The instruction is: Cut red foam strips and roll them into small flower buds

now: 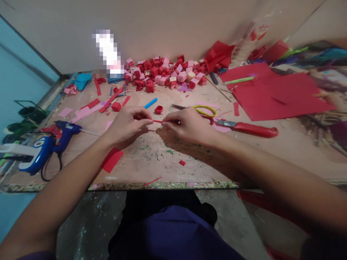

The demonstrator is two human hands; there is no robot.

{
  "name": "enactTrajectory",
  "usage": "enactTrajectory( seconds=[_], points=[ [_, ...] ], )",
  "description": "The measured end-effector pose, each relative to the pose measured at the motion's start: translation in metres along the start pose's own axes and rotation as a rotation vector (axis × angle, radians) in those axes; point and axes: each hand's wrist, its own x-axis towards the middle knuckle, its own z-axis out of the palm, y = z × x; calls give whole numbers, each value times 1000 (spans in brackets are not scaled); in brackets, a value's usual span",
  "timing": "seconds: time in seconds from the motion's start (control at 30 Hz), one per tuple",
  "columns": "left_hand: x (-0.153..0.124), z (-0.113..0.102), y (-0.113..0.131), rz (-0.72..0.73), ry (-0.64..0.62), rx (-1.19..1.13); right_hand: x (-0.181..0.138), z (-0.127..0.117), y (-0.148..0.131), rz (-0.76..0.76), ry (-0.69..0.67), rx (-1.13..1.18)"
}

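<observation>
In the head view, the left hand (pixel 127 124) and the right hand (pixel 187 124) each held a thin red strip (pixel 157 121) in a narrow pinch, a short length bare between the fingertips, probably because so slight a piece needed steadying from both sides. With the strip as the clock's centre, a small open red paper box (pixel 158 109) sat near at twelve, and the heap of pink and red paper cubes (pixel 162 72) lay farther out that way against the wall, seemingly to leave working room on the table (pixel 206 176). The scissors (pixel 195 107) at two and the red-handled knife (pixel 256 130) at three lay just beyond the right hand, apparently for easy reach. The blue glue gun (pixel 67 133) rested at nine, likely out of the way.
</observation>
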Motion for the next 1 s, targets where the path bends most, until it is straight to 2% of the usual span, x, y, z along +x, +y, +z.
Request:
enactTrajectory(
  seconds=[0.23,0.4,0.57,0.77,0.9,1.0],
  points=[
    [-2,5,7,-38,34,-64,-1,2,0,1,11,-23],
    [-1,5,7,-51,8,-108,-1,2,1,-12,6,-39],
    [-2,9,6,-136,19,-176,-1,2,3,-13,29,-56],
    [-2,10,19,-119,5,-141,1,-5,-1,-18,3,-64],
    [-1,8,20,-150,-27,-181,0,-10,-6,-51,13,-127],
    [-1,10,15,-176,5,-248,-4,-9,-8,-80,8,-224]
  ],
)
